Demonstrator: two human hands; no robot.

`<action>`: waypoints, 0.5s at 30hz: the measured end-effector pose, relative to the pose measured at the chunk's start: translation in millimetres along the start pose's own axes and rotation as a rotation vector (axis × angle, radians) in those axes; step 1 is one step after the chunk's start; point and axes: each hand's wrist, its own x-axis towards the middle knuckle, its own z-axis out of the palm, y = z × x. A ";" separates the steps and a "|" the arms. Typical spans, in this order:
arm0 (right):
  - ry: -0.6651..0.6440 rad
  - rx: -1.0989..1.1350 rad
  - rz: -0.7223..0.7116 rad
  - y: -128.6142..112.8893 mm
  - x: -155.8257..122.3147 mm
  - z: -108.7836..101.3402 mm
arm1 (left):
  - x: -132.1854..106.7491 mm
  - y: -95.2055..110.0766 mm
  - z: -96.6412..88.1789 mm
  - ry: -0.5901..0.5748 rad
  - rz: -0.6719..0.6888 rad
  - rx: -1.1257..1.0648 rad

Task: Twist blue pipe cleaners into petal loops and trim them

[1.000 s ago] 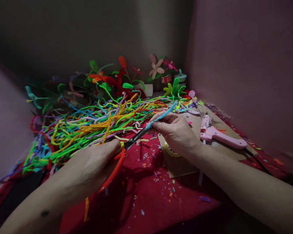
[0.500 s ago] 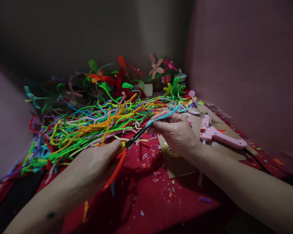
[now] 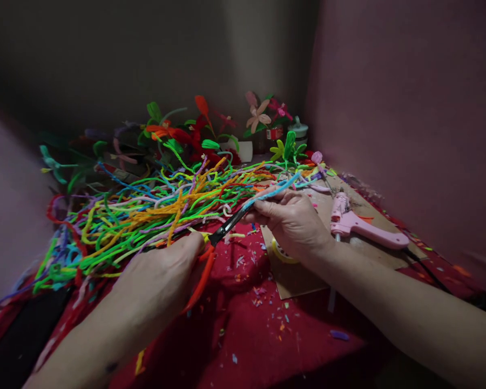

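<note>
My right hand (image 3: pixel 295 221) is pinching the blue fuzzy stick (image 3: pixel 275 190) above the red surface (image 3: pixel 243 335). My left hand (image 3: pixel 162 275) is curling around the orange fuzzy stick (image 3: pixel 200 278), and it has been sliding closer to the colourful pile (image 3: pixel 146 210).

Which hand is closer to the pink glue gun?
Right. The right hand, pinching a blue pipe cleaner, is just beside the glue gun; the left hand is farther away, gripping an orange pipe cleaner.

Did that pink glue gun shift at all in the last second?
No. The pink glue gun lies in the same spot on the cardboard sheet, its handle end pointing the same way as before.
</note>
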 end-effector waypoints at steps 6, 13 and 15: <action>0.034 0.066 0.106 -2.1 1.4 -0.5 | 2.1 1.1 4.1 0.011 0.014 0.146; 0.062 0.106 0.148 -4.0 1.6 0.7 | 4.4 2.5 5.1 0.026 0.022 0.156; 0.065 0.099 0.149 -3.8 1.7 0.3 | 4.3 1.8 6.2 0.029 0.028 0.145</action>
